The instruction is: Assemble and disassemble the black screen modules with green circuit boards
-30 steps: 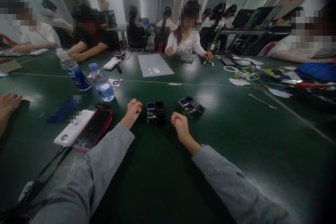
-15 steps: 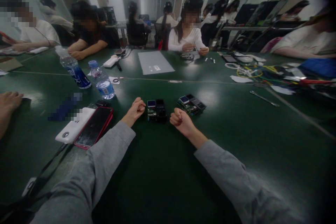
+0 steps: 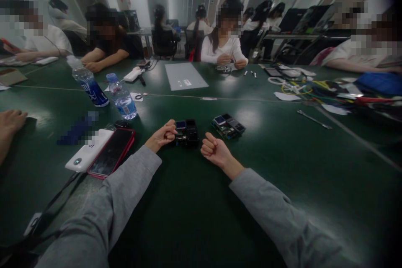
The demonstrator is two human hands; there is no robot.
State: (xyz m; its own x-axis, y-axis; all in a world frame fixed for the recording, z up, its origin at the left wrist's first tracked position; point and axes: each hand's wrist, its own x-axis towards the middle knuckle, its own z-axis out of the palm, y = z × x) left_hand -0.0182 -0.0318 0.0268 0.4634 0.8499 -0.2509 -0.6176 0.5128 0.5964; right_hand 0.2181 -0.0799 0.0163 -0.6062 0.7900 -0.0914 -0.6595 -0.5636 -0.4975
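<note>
Left grip (image 3: 163,135) at left device (image 3: 191,133) edge, tabletop (image 3: 185,192) nearside

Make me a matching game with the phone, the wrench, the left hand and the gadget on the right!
1. Phone
2. Wrench
3. Left hand
4. Right gadget

A. Fingers at the left edge of the left gadget
B. Lying turned at an angle, beyond the right hand
C. Dark on top with a red edge
D. Long, thin and silver

Pairs: 1-C, 2-D, 3-A, 4-B
</note>
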